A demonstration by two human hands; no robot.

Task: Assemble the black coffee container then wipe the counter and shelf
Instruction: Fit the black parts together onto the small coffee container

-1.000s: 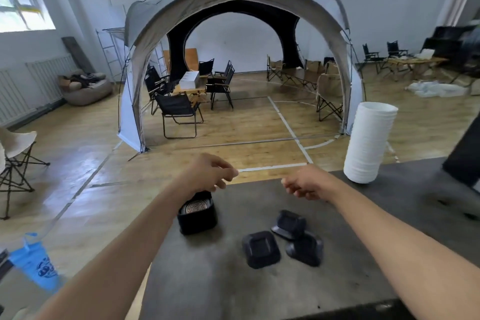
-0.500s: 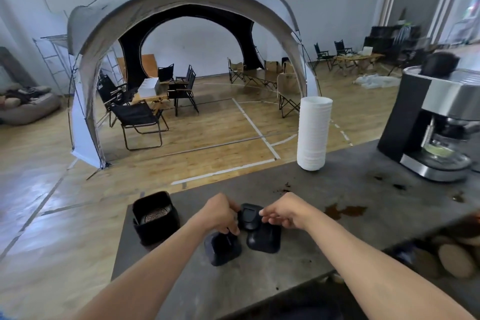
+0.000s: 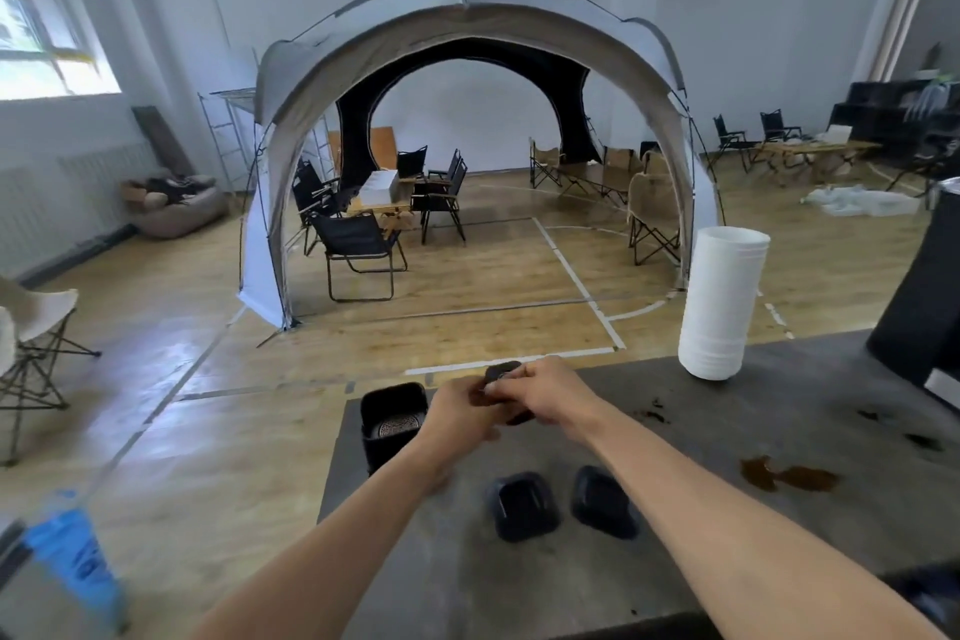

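A: Where are your hands?

B: Both are lifted over the far part of the grey counter [image 3: 519, 582], just right of the black container [image 3: 390, 418]. Your left hand [image 3: 460, 413] and right hand [image 3: 550, 392] meet around one small black part [image 3: 501, 372]; the fingers of both curl onto it, though motion blur hides exactly how each grips.

A: And the container itself?

B: It stands upright and open at the counter's far left corner, a round metal mesh visible inside. Your left hand is just beside it; I cannot tell whether they touch.

A: Other pieces?

B: Two more black lids lie flat on the counter nearer you than the container: the left lid [image 3: 523, 504] and the right lid [image 3: 605, 500], close together but apart.

A: Anything on the surface?

B: A brown spill [image 3: 787, 476] well right of the container, and a stack of white cups [image 3: 722, 304] beyond it.
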